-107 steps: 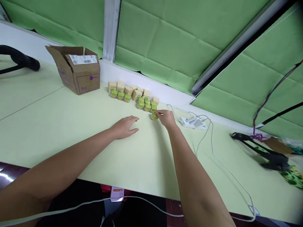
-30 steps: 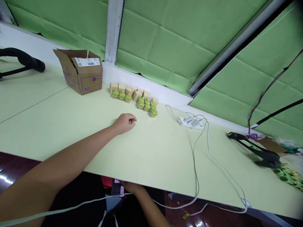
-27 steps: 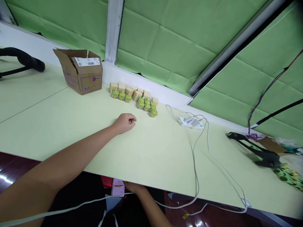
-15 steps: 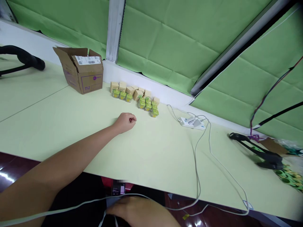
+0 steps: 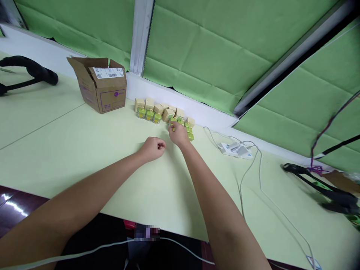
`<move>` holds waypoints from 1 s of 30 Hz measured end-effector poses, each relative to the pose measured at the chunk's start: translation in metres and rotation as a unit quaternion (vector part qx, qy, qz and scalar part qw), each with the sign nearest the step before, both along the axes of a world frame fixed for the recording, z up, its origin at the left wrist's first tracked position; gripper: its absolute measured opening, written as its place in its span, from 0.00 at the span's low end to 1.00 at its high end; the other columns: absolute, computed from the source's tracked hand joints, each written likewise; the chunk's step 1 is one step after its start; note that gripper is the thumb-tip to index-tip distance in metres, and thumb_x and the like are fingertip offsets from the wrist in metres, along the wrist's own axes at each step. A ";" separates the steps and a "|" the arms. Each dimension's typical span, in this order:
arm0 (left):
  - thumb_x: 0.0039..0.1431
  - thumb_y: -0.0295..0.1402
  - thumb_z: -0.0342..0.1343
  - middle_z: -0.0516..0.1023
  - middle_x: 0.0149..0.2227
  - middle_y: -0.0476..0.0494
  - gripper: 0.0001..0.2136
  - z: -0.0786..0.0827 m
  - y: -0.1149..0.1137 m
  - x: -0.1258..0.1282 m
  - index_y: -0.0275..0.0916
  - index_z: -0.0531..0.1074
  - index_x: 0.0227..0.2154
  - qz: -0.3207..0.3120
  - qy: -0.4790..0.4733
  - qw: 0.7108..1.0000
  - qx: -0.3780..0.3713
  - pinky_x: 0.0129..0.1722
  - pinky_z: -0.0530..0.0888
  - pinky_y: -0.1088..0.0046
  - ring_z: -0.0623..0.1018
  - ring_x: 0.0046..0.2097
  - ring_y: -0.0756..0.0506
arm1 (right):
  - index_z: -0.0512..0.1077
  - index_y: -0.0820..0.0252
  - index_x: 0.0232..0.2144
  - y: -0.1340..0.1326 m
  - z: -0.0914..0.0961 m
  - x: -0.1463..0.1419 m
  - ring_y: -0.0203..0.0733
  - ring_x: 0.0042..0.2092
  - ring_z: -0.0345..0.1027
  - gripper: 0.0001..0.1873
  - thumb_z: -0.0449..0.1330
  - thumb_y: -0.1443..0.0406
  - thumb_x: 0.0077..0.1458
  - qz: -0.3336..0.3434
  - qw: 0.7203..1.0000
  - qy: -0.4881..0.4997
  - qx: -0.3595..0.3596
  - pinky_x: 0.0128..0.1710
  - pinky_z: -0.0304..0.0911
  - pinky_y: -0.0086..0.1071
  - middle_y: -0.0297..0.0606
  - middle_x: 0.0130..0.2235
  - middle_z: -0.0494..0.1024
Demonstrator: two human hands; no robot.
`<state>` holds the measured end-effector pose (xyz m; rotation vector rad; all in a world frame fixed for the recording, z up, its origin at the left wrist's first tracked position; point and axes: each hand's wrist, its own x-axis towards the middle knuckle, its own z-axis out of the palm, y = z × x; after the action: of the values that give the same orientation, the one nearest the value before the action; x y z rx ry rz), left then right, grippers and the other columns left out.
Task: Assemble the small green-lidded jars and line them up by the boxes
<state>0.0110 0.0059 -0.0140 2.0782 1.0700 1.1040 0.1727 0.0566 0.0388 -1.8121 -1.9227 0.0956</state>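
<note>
My left hand rests on the table as a loose fist, with nothing visible in it. In front of it my right hand has its fingers curled at the front of the right-hand cluster of small clear containers with green lids and loops. Its fingers close on one green-lidded container, mostly hidden by the hand. To the left, a row of similar green-lidded containers stands apart from both hands. Small tan boxes are lined up behind them along the wall.
An open cardboard box stands at the back left. On the right lie a white power strip with plugs and cables trailing to the table's front edge, and a black stand. Another black stand is at far left.
My right hand has come up from my lap, forward over the table to the green-lidded containers. My left fist stays in place. The view has shifted slightly.
</note>
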 end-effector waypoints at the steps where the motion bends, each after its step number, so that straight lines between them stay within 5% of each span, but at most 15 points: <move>1: 0.47 0.24 0.55 0.81 0.26 0.48 0.09 0.000 0.000 0.000 0.38 0.81 0.26 -0.003 -0.001 1.000 -0.003 0.32 0.71 0.72 0.75 0.28 0.48 | 0.72 0.63 0.57 0.013 -0.002 -0.004 0.54 0.54 0.73 0.21 0.51 0.67 0.65 0.016 1.000 -0.027 0.003 0.57 0.66 0.45 0.51 0.53 0.80; 8: 0.47 0.23 0.54 0.80 0.26 0.48 0.10 0.001 0.001 0.000 0.39 0.80 0.24 -0.024 -0.012 1.000 -0.016 0.31 0.70 0.71 0.75 0.28 0.47 | 0.71 0.64 0.56 0.080 0.003 -0.041 0.54 0.55 0.71 0.19 0.49 0.67 0.67 0.031 0.994 -0.100 -0.015 0.54 0.67 0.42 0.55 0.55 0.77; 14: 0.46 0.24 0.54 0.76 0.22 0.49 0.08 -0.001 0.007 -0.001 0.38 0.78 0.22 0.010 -0.019 0.999 -0.029 0.29 0.67 0.71 0.71 0.26 0.48 | 0.76 0.63 0.46 0.089 -0.001 -0.053 0.56 0.52 0.73 0.16 0.49 0.67 0.68 -0.027 0.994 -0.104 -0.030 0.50 0.68 0.45 0.56 0.52 0.78; 19: 0.46 0.24 0.53 0.75 0.22 0.49 0.08 0.000 0.008 -0.003 0.38 0.78 0.21 0.018 -0.022 0.999 -0.017 0.28 0.66 0.72 0.70 0.26 0.49 | 0.75 0.64 0.45 0.053 0.004 -0.042 0.57 0.50 0.73 0.15 0.49 0.66 0.67 -0.047 0.995 -0.089 0.000 0.49 0.67 0.45 0.58 0.50 0.78; 25: 0.47 0.25 0.53 0.76 0.22 0.49 0.09 0.004 0.008 -0.006 0.37 0.79 0.22 0.041 -0.052 0.996 -0.053 0.31 0.68 0.72 0.72 0.27 0.48 | 0.76 0.59 0.40 -0.024 0.030 -0.002 0.52 0.44 0.74 0.14 0.50 0.63 0.66 -0.081 0.995 -0.015 0.064 0.47 0.66 0.41 0.49 0.42 0.81; 30: 0.46 0.29 0.55 0.78 0.24 0.47 0.09 0.007 0.011 -0.009 0.38 0.81 0.25 0.057 -0.131 0.977 -0.157 0.28 0.66 0.72 0.71 0.26 0.49 | 0.77 0.57 0.38 -0.090 0.011 0.021 0.48 0.36 0.74 0.14 0.53 0.58 0.63 -0.103 0.989 0.087 0.066 0.43 0.66 0.39 0.42 0.34 0.81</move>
<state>0.0022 0.0170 -0.0072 1.5952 1.1580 1.1429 0.1938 -0.0334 0.0497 -1.8369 -1.5766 0.0526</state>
